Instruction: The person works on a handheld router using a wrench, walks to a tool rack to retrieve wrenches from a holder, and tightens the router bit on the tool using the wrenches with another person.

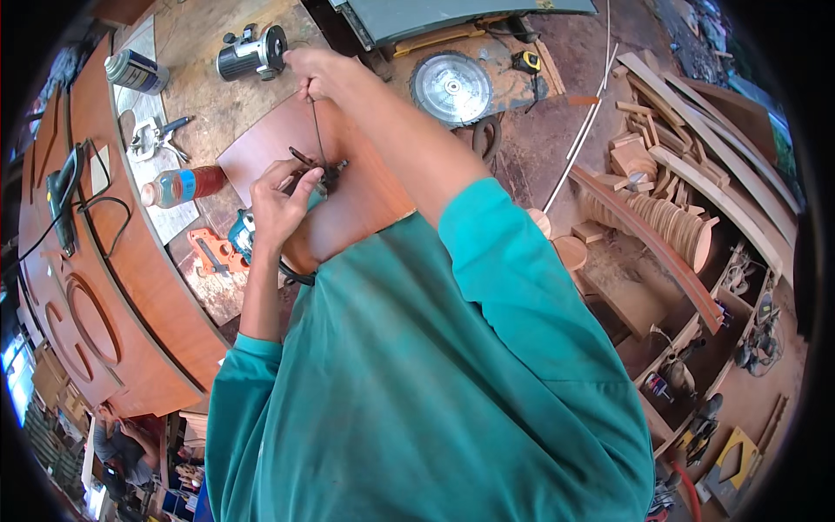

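Observation:
My left hand (287, 196) grips a small dark metal assembly (330, 171) joined to a teal power tool (241, 235), partly hidden behind my wrist, over a reddish wooden board (370, 174). High above it, my right hand (313, 70) pinches the upper end of a thin metal rod (315, 126), whose lower end meets that assembly. A black-and-silver router base (248, 56) lies just left of my right fingers. Left of the board stand a bottle of red liquid (196, 183) and an orange jig (217, 254).
A spray can (130, 74), clamp pliers (156, 139), saw blade (450, 89) and tape measure (526, 61) surround the work. Curved wooden panels (139, 296) fill the left; wood offcuts (644, 157) and cubbies (722, 331) the right. A co-worker (126, 448) is at lower left.

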A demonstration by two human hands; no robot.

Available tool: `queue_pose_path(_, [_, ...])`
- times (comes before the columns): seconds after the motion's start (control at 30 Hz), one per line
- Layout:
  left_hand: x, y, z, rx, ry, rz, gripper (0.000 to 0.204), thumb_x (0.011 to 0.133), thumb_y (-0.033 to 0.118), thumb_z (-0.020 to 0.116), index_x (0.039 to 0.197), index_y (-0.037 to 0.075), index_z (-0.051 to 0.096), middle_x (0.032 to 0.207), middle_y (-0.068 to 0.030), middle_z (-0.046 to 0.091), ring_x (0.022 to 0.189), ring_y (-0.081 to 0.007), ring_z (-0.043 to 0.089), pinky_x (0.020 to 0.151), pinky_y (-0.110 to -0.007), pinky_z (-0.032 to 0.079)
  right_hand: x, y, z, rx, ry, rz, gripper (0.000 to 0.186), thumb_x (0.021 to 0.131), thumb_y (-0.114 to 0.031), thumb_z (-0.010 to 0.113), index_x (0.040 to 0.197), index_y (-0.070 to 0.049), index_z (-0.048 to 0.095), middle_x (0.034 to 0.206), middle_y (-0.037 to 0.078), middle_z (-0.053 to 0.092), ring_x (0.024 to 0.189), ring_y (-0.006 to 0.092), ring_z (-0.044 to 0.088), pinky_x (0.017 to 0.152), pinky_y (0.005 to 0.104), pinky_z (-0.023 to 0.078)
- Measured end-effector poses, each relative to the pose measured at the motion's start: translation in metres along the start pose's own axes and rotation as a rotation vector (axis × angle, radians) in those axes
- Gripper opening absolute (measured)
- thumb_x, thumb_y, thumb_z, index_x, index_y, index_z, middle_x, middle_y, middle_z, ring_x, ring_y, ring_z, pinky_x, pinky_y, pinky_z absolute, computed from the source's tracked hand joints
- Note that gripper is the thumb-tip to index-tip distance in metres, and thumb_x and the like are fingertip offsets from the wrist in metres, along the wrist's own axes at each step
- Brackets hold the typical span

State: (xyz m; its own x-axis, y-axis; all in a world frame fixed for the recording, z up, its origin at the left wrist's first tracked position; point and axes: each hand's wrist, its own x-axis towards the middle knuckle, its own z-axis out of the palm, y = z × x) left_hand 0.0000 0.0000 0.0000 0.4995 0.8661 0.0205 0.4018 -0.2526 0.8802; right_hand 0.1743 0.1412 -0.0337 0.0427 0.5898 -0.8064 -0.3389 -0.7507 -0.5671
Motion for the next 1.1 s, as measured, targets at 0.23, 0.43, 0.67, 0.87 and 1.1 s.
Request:
queue_pose_path(0.23, [-0.001, -0.004, 0.002, -0.015, -0.017, 0.017, 0.02, 0.08, 0.014, 0.073, 0.091, -0.003, 0.069, 0.082, -0.0133, 0.067, 0.077, -0.0188, 0.065, 0.072, -0.029, 0.051, -0.026, 0.003, 0.022, -0.097, -0.063, -0.157, 0.028, 0.096, -0.032, 0.05, 0.082, -0.008, 0.049, 0.053, -0.003, 0.03, 0.042, 0.0082, 0.023, 0.036, 0.0258, 0.022])
queue_pose_path(0.43, [-0.002, -0.001, 0.002, -0.009, -0.005, 0.047, 0.02, 0.08, 0.013, 0.072, 0.091, -0.003, 0.069, 0.081, -0.0127, 0.067, 0.077, -0.0183, 0.065, 0.072, -0.029, 0.05, -0.007, 0.001, 0.021, -0.156, -0.222, -0.085, 0.024, 0.097, -0.032, 0.048, 0.089, -0.009, 0.045, 0.057, -0.002, 0.03, 0.043, 0.0072, 0.024, 0.036, 0.0238, 0.021])
queue_pose_path(0.67, [-0.003, -0.006, 0.004, 0.02, 0.003, 0.043, 0.02, 0.079, 0.014, 0.073, 0.089, -0.003, 0.069, 0.079, -0.0131, 0.067, 0.07, -0.0188, 0.062, 0.067, -0.03, 0.049, 0.004, 0.009, 0.034, -0.175, -0.159, -0.1, 0.031, 0.097, -0.032, 0.044, 0.078, -0.008, 0.042, 0.053, -0.001, 0.031, 0.039, 0.0083, 0.025, 0.033, 0.0265, 0.023])
queue_pose_path(0.87, [0.001, -0.008, 0.006, 0.004, 0.004, 0.044, 0.022, 0.079, 0.016, 0.074, 0.088, -0.004, 0.068, 0.077, -0.0135, 0.066, 0.067, -0.0194, 0.061, 0.065, -0.03, 0.048, 0.01, 0.004, 0.036, -0.339, -0.136, -0.192, 0.038, 0.096, -0.035, 0.041, 0.076, -0.003, 0.049, 0.052, 0.003, 0.036, 0.036, 0.0107, 0.029, 0.034, 0.0316, 0.03])
queue_pose_path(1.1, [-0.003, -0.006, 0.006, -0.004, -0.005, 0.071, 0.021, 0.08, 0.015, 0.072, 0.089, -0.003, 0.068, 0.077, -0.0132, 0.066, 0.066, -0.0188, 0.061, 0.063, -0.029, 0.048, -0.025, 0.005, 0.033, -0.453, -0.007, -0.209, 0.042, 0.095, -0.035, 0.043, 0.09, 0.003, 0.057, 0.057, 0.007, 0.048, 0.04, 0.0137, 0.039, 0.037, 0.0335, 0.035])
